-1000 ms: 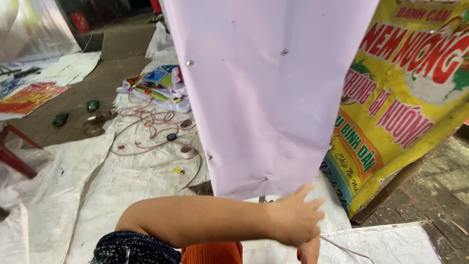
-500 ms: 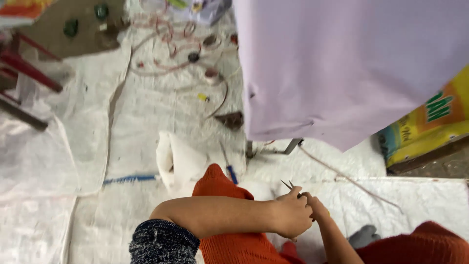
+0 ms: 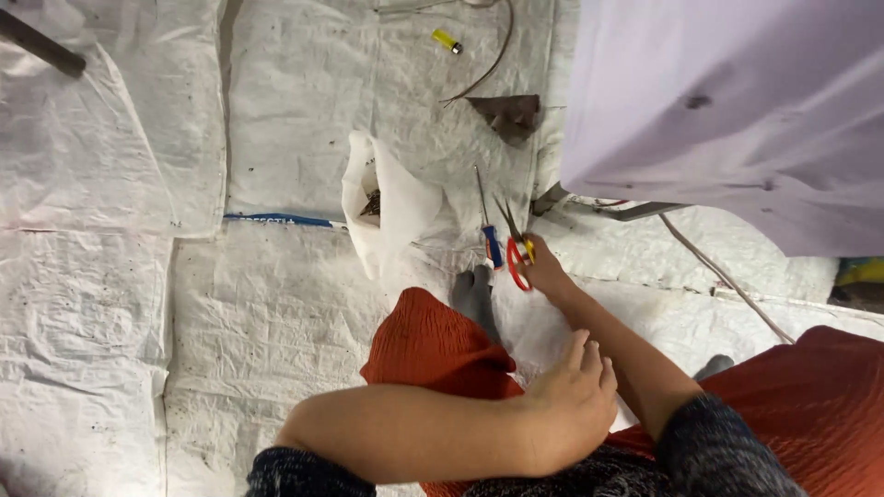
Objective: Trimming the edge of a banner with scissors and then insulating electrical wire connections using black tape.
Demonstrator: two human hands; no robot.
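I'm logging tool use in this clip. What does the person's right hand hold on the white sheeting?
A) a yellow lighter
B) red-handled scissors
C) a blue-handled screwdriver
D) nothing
B: the right hand grips the red-handled scissors, blades pointing away, while the blue-handled screwdriver lies beside them and the yellow lighter lies far off.

We count 2 hands: our right hand at 12 o'clock from our left hand. We see 1 pair of red-handled scissors, 1 blue-handled screwdriver just at their 9 o'clock, 1 white bag, 1 yellow lighter, 1 lilac sheet and 1 grey sock.
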